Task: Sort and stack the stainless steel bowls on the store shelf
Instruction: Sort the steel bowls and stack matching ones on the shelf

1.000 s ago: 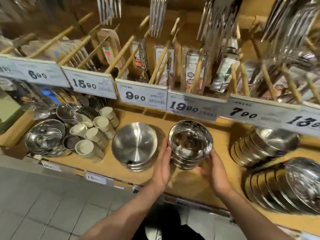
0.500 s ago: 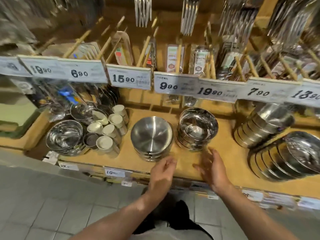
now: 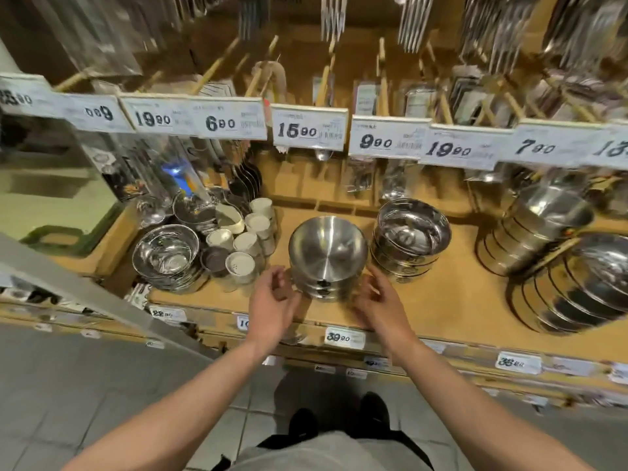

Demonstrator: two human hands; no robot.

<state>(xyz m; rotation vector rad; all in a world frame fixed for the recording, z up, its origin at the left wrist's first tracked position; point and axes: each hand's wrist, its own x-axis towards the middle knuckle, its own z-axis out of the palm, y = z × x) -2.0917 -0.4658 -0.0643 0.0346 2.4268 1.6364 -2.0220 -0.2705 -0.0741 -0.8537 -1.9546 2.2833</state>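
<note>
Both hands reach toward the brushed bowl stack (image 3: 328, 256) at the front middle of the wooden shelf (image 3: 452, 300). The left hand (image 3: 272, 300) sits just left of its base, the right hand (image 3: 382, 302) just right, fingers loosely curled and gripping nothing; contact with the stack cannot be told. A shiny bowl stack (image 3: 411, 239) stands just beside it on the right.

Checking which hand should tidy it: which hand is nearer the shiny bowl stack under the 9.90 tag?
Right. The right hand sits just in front-left of the shiny bowl stack; the left hand is farther, beyond the matte bowl stack.
</note>
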